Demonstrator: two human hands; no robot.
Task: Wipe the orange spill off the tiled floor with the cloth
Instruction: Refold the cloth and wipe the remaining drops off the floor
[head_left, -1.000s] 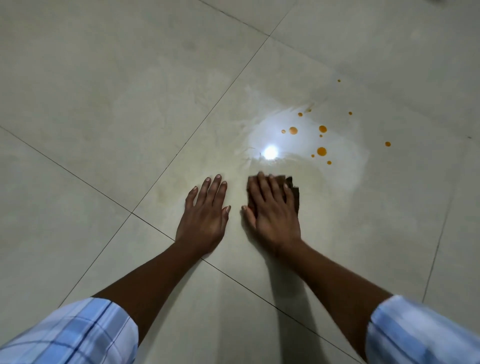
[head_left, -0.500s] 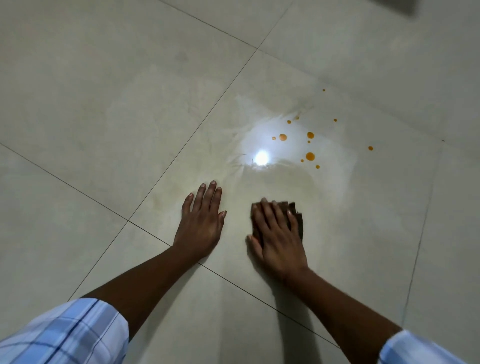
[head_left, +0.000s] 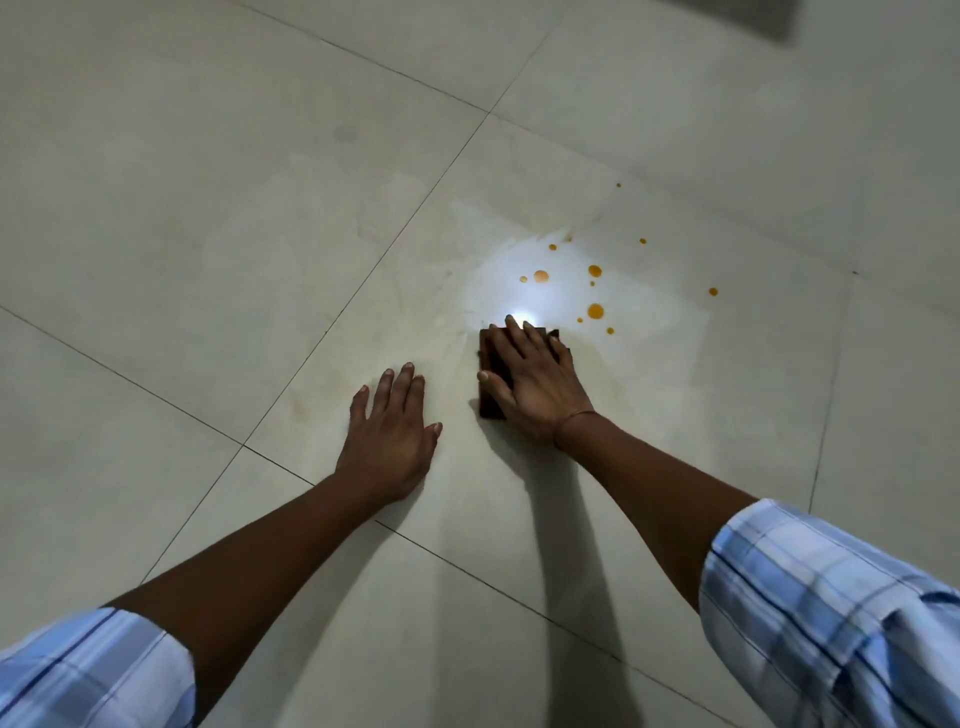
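The pale, glossy tiled floor (head_left: 208, 208), crossed by thin dark grout lines, fills the view. Two bare forearms reach out over it from rolled blue-and-white checked sleeves (head_left: 831, 623).

The left hand (head_left: 389, 436) lies flat on the tile with its fingers straight and slightly spread. It holds nothing and looks like a brace. The right hand (head_left: 535, 389) is laid palm-down on the dark brown folded cloth (head_left: 491, 405), fingers straight and pressing rather than curled round it. The cloth is flat on the floor under that hand, and only its left edge and far corners show. Its long axis seems to run away from the person, in line with the fingers.

The orange spill (head_left: 595, 311) lies beyond and to the right of the right hand, on the same tile. It is a loose scatter of small round drops, not a pool. The nearest drops sit just past the cloth's far right corner, and the outliers are farther up and to the right. The right hand is plainly the nearer one, so I judge the next stroke should push the cloth forward and rightward through the cluster.

A bright white lamp reflection (head_left: 522, 316) sits at the fingertips (it may hide a drop or two).
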